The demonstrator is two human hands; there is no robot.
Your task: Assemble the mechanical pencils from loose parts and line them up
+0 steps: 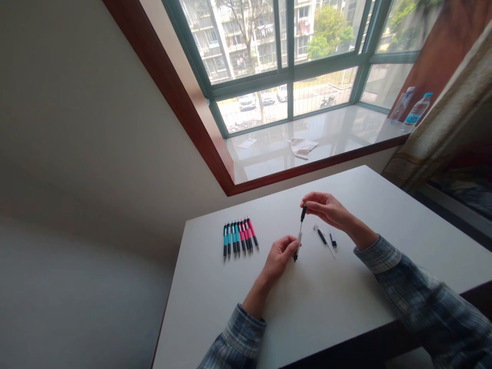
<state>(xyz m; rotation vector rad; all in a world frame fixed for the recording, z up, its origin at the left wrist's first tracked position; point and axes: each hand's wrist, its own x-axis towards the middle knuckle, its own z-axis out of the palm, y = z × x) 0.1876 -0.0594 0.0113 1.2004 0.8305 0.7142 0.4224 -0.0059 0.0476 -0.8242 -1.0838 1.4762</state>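
Observation:
Over the middle of the white table, my left hand [280, 256] pinches the white pen barrel [299, 238], whose black end points down. Above it, my right hand [325, 207] grips the black pen grip [303, 212] between thumb and fingers. A thin pale refill spans the gap between these two parts, so the pen is in two pieces held nearly in line. To the right on the table lie a black grip with a refill [322, 237] and a small black pen part [333, 241]. My fingertips partly cover both held pieces.
Several blue pens [233, 240] and pink pens [247, 234] lie in a row on the white table [215, 302], left of my hands. Behind, the window sill [265, 159] bears a white cloth [303, 147] and plastic bottles [418, 110]. A curtain [442, 107] hangs at right.

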